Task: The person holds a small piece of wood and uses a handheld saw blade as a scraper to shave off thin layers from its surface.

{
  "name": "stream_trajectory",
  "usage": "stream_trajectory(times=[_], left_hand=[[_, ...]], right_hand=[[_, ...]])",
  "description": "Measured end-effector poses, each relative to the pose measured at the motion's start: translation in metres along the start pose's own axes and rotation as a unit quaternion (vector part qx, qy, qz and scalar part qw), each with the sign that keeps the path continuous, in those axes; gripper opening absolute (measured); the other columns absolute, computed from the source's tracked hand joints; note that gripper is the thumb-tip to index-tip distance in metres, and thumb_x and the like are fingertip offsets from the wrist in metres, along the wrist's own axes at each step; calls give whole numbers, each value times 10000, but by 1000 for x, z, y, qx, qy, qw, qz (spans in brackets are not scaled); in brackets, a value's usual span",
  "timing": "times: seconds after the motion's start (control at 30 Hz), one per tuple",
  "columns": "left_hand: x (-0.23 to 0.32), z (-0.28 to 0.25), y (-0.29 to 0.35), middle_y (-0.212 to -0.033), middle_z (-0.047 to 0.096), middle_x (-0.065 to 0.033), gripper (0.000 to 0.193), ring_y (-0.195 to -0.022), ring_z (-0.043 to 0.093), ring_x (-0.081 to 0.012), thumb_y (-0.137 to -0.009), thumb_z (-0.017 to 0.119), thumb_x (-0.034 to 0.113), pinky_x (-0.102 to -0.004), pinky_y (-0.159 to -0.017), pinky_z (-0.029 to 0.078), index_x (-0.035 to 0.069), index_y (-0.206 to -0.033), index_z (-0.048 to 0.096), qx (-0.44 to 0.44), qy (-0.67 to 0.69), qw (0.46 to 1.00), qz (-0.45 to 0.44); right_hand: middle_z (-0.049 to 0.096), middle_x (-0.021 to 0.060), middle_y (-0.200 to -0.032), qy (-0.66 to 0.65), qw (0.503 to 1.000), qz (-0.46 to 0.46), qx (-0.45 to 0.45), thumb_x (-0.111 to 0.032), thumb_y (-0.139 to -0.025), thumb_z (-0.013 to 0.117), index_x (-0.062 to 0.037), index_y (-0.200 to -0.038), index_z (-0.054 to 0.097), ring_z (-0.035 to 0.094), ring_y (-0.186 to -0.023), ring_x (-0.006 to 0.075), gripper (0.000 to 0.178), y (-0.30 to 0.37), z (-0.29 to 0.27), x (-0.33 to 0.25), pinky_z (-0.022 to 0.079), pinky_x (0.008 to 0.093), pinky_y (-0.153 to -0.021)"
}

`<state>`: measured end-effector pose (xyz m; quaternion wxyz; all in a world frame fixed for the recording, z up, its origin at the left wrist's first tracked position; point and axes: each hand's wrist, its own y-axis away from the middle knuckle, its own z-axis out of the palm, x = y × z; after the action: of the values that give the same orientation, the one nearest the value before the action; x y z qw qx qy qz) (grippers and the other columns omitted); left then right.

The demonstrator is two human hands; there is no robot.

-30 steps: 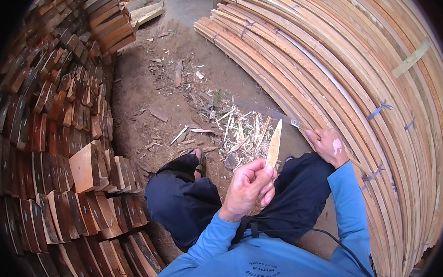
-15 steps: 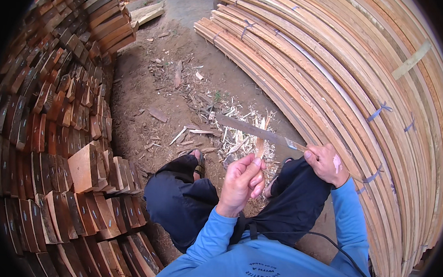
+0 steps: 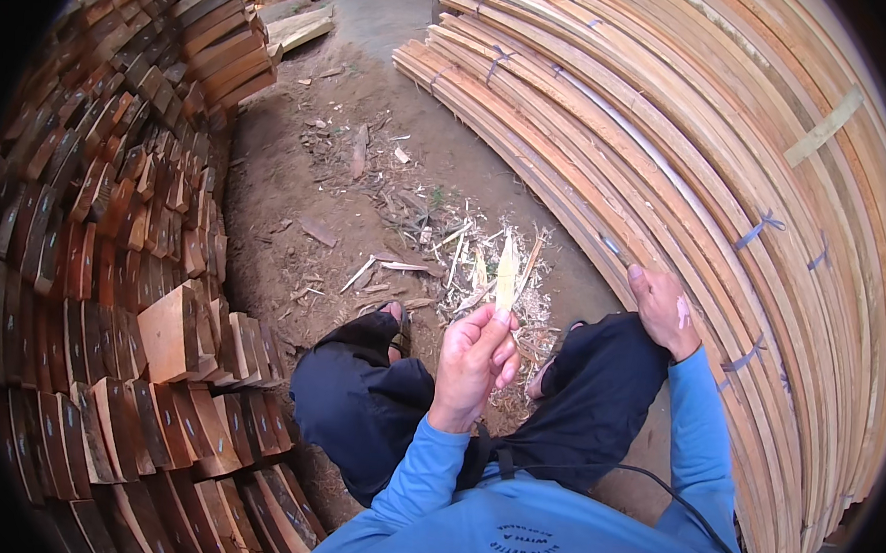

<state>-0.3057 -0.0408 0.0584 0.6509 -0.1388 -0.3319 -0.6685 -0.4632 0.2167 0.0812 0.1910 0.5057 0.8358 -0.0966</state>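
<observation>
My left hand (image 3: 472, 366) pinches a slim wood stick (image 3: 506, 272) upright between thumb and fingers. Its pale upper end tapers to a point. Over my right knee, my right hand (image 3: 664, 310) is closed around the handle of a long knife (image 3: 611, 245). Only a short shiny piece near the grip stands out; the blade is hard to make out against the timber behind it. The knife is apart from the stick. Below the stick, a heap of pale shavings (image 3: 534, 316) lies on the dirt between my feet.
Stacked short wood blocks (image 3: 110, 329) rise along my left. Long tied bundles of wood strips (image 3: 610, 155) run along my right, close to my right arm. Bark and wood scraps (image 3: 317, 232) litter the dirt floor ahead. A dark cable (image 3: 643, 471) crosses my lap.
The knife has swung up and right, away from the stick, toward the strip bundles. The stick has turned, so its pale cut face shows. My left hand has shifted slightly left.
</observation>
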Motion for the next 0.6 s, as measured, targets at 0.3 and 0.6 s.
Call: stream_trajectory(times=[0.3, 0.6], left_hand=[[-3, -1, 1, -618, 383, 52, 244, -453, 394, -53, -1094, 497, 228, -197, -416, 296, 12, -999, 559, -37, 18, 999, -34], [-3, -2, 3, -611, 379, 55, 249, -440, 362, -43, -1100, 487, 235, -194, -412, 284, 15, -1008, 557, -26, -35, 999, -17]], right_hand=[[548, 253, -645, -37, 992, -90, -76, -436, -1032, 538, -4, -720, 592, 564, -636, 465, 535, 18, 1, -42, 446, 511, -603], [557, 245, -630, -15, 995, -95, -26, -440, -1002, 587, -23, -714, 584, 577, -638, 470, 507, 9, 11, -34, 450, 520, -599]])
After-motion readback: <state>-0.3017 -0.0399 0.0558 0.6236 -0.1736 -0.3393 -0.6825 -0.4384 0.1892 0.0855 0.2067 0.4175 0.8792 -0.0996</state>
